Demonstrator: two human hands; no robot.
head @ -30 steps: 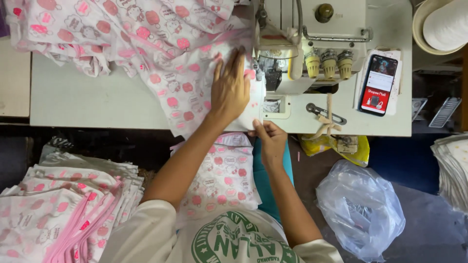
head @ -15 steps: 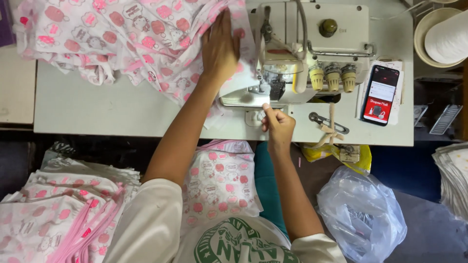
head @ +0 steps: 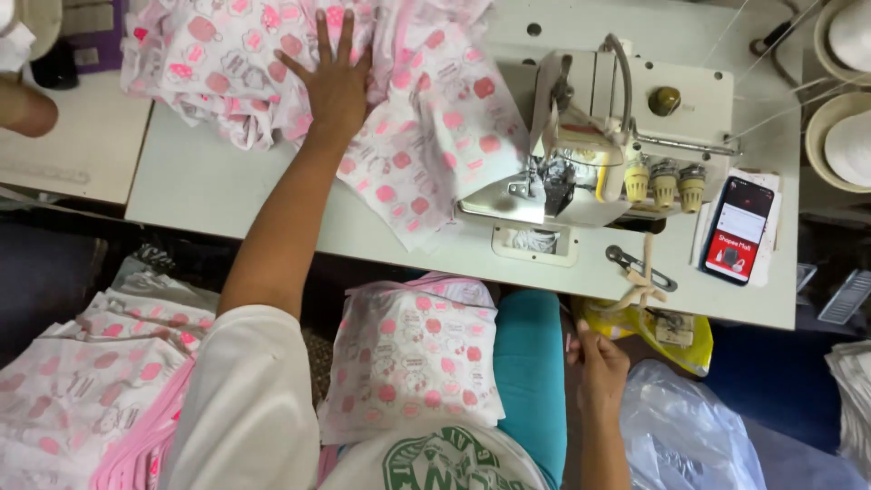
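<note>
My left hand [head: 334, 80] lies flat, fingers spread, on a heap of white fabric with pink prints [head: 413, 136] at the back left of the pale sewing table [head: 227, 186]. The fabric trails right to the white overlock sewing machine [head: 626, 145]. My right hand [head: 599, 367] hangs below the table's front edge, beside my teal trouser leg, fingers loosely curled; whether it holds anything is hidden. Several folded pieces of the same fabric [head: 413, 363] rest on my lap.
A phone with a lit red and white screen [head: 737, 229] lies right of the machine. A stack of pink printed pieces [head: 82, 390] sits at the lower left, a clear plastic bag [head: 689, 436] and a yellow bag [head: 653, 331] at the lower right. Thread cones [head: 844, 145] stand far right.
My left hand slid the fabric away from the machine toward the back left. My right hand left the table edge by the needle and dropped below the table.
</note>
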